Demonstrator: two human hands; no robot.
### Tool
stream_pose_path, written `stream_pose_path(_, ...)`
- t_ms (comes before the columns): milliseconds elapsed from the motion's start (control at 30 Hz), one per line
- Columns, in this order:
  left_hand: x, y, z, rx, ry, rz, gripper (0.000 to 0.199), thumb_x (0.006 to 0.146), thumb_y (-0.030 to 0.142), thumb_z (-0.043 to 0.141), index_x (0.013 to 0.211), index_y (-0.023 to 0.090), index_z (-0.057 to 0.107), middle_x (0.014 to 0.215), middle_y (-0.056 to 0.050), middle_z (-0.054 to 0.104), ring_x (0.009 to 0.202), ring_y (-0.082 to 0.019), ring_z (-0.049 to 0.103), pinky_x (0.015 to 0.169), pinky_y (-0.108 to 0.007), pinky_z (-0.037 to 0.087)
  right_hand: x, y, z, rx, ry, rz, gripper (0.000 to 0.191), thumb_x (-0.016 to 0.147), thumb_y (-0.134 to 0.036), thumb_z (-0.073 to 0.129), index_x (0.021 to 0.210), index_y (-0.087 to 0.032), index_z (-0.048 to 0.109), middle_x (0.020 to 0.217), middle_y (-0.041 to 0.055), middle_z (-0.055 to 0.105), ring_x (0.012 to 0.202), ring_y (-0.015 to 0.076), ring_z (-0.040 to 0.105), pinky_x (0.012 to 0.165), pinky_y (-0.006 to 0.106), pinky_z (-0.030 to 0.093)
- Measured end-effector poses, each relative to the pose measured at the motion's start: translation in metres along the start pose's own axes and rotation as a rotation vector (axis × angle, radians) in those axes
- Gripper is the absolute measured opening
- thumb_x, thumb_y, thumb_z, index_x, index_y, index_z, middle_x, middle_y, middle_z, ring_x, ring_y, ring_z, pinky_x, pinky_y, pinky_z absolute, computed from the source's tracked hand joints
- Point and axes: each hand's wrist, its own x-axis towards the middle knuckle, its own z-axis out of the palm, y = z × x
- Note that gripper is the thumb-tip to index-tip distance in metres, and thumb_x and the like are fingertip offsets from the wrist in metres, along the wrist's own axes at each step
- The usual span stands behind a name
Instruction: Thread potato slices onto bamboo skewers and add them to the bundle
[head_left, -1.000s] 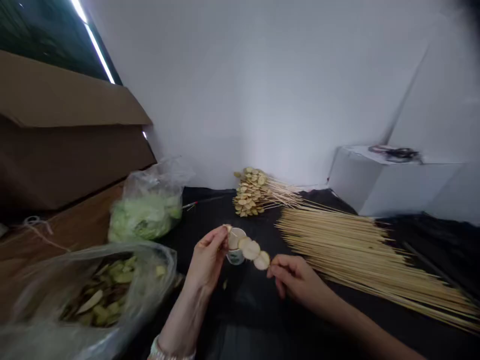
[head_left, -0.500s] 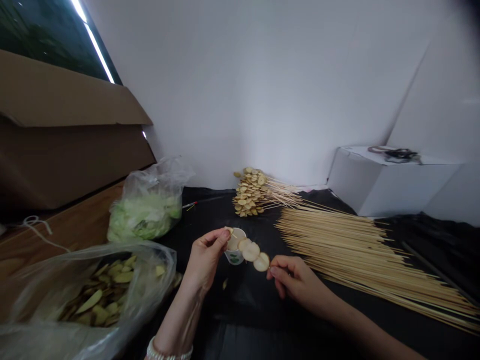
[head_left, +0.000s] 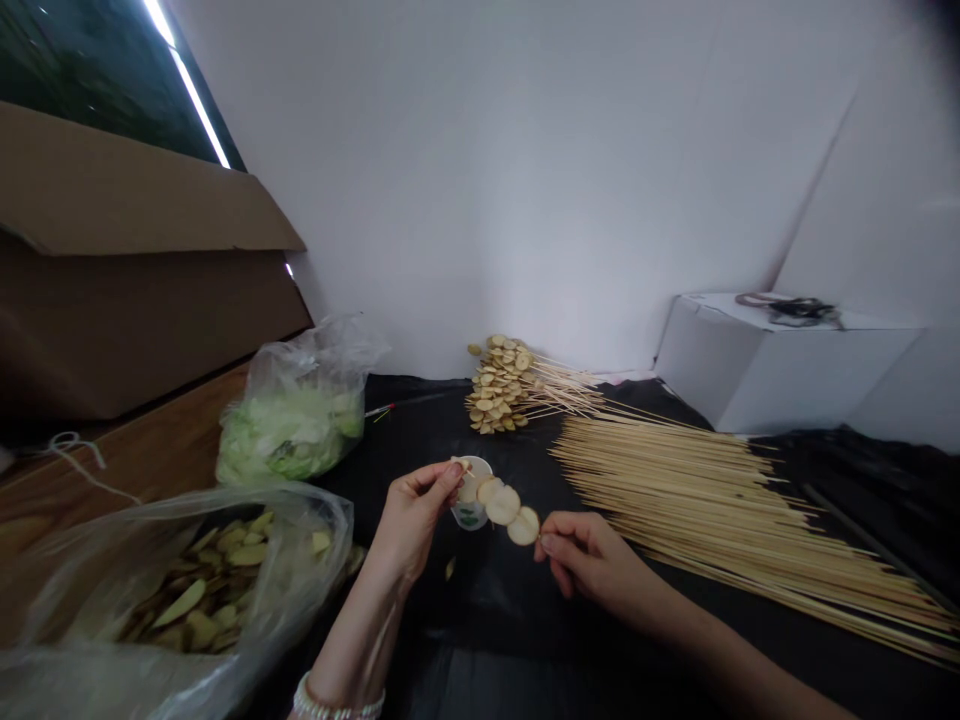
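Observation:
Several round pale slices (head_left: 503,505) sit in a row on a thin stick, tilted above the black surface. My right hand (head_left: 574,550) pinches the stick at its lower right end, beside the last slice. Over the rim of a white paper cup (head_left: 472,518), my left hand (head_left: 431,492) pinches a slice near the stick's upper left end. The cup stands behind the row of slices and is partly hidden by it. Behind it lies a pile of slices on skewers (head_left: 499,385). Bare wooden sticks (head_left: 697,500) are spread out at the right.
An open plastic bag of slices (head_left: 214,580) lies at the front left, with a bag of pale green pieces (head_left: 292,430) behind it. A cardboard box (head_left: 135,320) stands at the far left, a white box (head_left: 780,370) at the back right.
The slice at my left fingers now sits slightly closer to the row on the stick. My right hand has hardly moved.

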Motion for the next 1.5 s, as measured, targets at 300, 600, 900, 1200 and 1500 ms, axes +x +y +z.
stream_pose_path(300,0.001,-0.002,-0.002,0.035,-0.034,-0.019,0.028,0.057,0.035,0.08,0.072,0.012,0.074,0.067,-0.004,0.066,0.059,-0.01,0.052,0.059,-0.022,0.041,-0.001,0.001,0.004,-0.132,0.109,-0.075,0.023,0.087,-0.028,0.043,0.072,-0.018,0.057,0.046,-0.005,0.048,0.044,0.0098,0.043,0.048,0.021,0.031)
stream_pose_path(600,0.001,-0.004,-0.004,0.117,-0.081,0.053,0.024,0.063,0.035,0.076,0.073,0.012,0.074,0.067,-0.005,0.066,0.058,-0.011,0.05,0.057,-0.022,0.039,-0.001,0.002,0.005,-0.165,0.109,-0.104,0.024,0.087,-0.031,0.043,0.071,-0.018,0.055,0.049,-0.0041,0.049,0.047,0.0094,0.043,0.05,0.022,0.031)
stream_pose_path(900,-0.002,-0.001,-0.004,0.123,-0.125,0.023,0.024,0.065,0.035,0.075,0.073,0.013,0.075,0.067,-0.004,0.066,0.058,-0.01,0.05,0.056,-0.022,0.038,0.0,0.005,0.004,0.009,-0.026,0.01,0.026,0.088,-0.037,0.043,0.075,-0.018,0.055,0.046,-0.0062,0.046,0.04,0.0075,0.035,0.044,0.02,0.026)
stream_pose_path(1200,-0.005,-0.001,0.009,-0.12,-0.017,-0.015,0.027,0.058,0.033,0.079,0.076,0.013,0.075,0.063,-0.001,0.062,0.056,-0.007,0.046,0.056,-0.019,0.039,0.0,-0.003,-0.001,-0.145,0.075,-0.08,0.023,0.089,-0.028,0.042,0.074,-0.019,0.056,0.047,-0.0051,0.049,0.045,0.0102,0.045,0.05,0.022,0.032)
stream_pose_path(1500,-0.002,-0.004,0.001,0.025,-0.014,0.066,0.026,0.062,0.033,0.078,0.077,0.013,0.075,0.063,-0.002,0.063,0.057,-0.009,0.047,0.056,-0.021,0.038,-0.004,-0.004,-0.002,-0.239,0.124,-0.15,0.021,0.087,-0.026,0.044,0.071,-0.02,0.056,0.05,-0.0044,0.051,0.048,0.0105,0.046,0.051,0.022,0.033)
